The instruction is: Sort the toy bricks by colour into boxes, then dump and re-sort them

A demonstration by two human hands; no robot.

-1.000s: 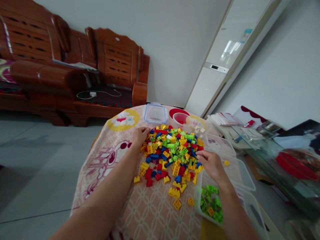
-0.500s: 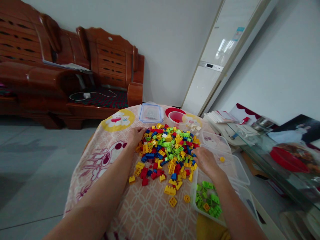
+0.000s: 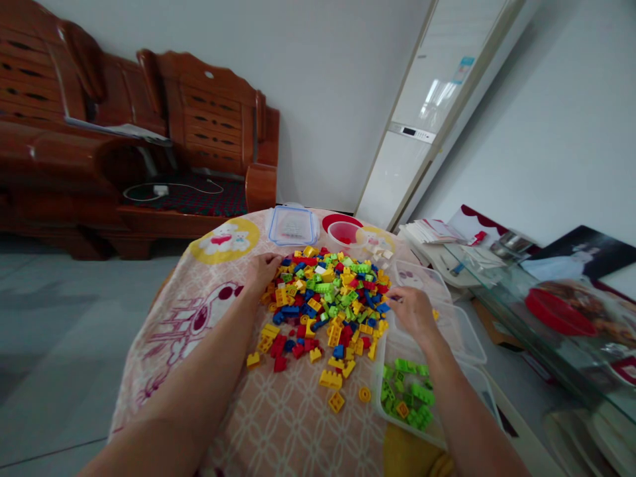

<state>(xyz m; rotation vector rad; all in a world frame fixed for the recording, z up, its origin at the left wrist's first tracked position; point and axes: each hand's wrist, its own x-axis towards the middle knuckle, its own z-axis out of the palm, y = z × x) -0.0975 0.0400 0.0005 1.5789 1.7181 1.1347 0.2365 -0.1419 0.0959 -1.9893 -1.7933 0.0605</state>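
Note:
A heap of small yellow, green, blue and red building bricks (image 3: 328,301) lies on a round table under a patterned cloth (image 3: 209,318). My left hand (image 3: 262,270) rests at the heap's far left edge, fingers curled down onto the bricks. My right hand (image 3: 413,311) is at the heap's right edge, over the rim of a clear tub (image 3: 464,334), fingers pinched together; what they hold is hidden. A nearer clear tub (image 3: 380,411) holds several green bricks (image 3: 410,397).
A clear lid (image 3: 292,226), a red bowl (image 3: 344,232) and another clear tub (image 3: 422,275) sit at the table's far side. A wooden sofa (image 3: 124,146) stands at the back left. A glass table (image 3: 546,311) with papers is on the right.
My right hand has drawn back from the heap towards the clear tub on the right. The view has shifted slightly right. My left hand stays at the heap's left edge.

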